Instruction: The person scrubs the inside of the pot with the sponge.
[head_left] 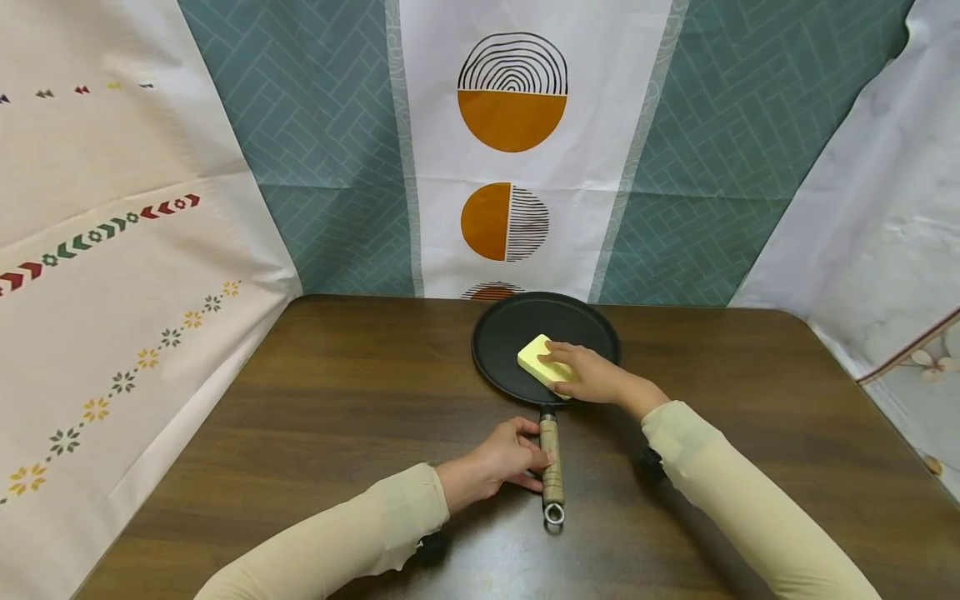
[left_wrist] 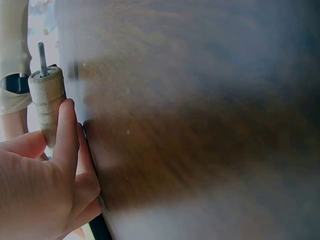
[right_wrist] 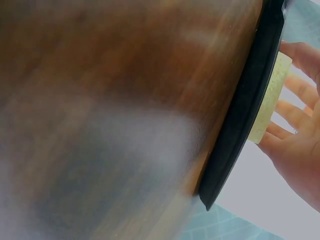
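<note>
A flat black frying pan [head_left: 501, 337] lies on the wooden table, its wooden handle [head_left: 551, 458] pointing towards me. My left hand [head_left: 497, 460] holds that handle between thumb and fingers; in the left wrist view the grip wraps the handle [left_wrist: 46, 92] near its ringed end. On the pan's dark surface sits a pale yellow sponge [head_left: 534, 358], partly covered by my right hand [head_left: 596, 377]. Thumb and fingers of the right hand grip the sponge's edges. From the right wrist, the sponge [right_wrist: 270, 100] is seen side-on, flat against the pan [right_wrist: 237, 115].
The brown wooden table [head_left: 360, 375] stretches to both sides of the pan. Patterned cloth [head_left: 337, 167] hangs behind its back edge, close to the pan's far rim. White cloth [head_left: 150, 275] with printed motifs borders the left side.
</note>
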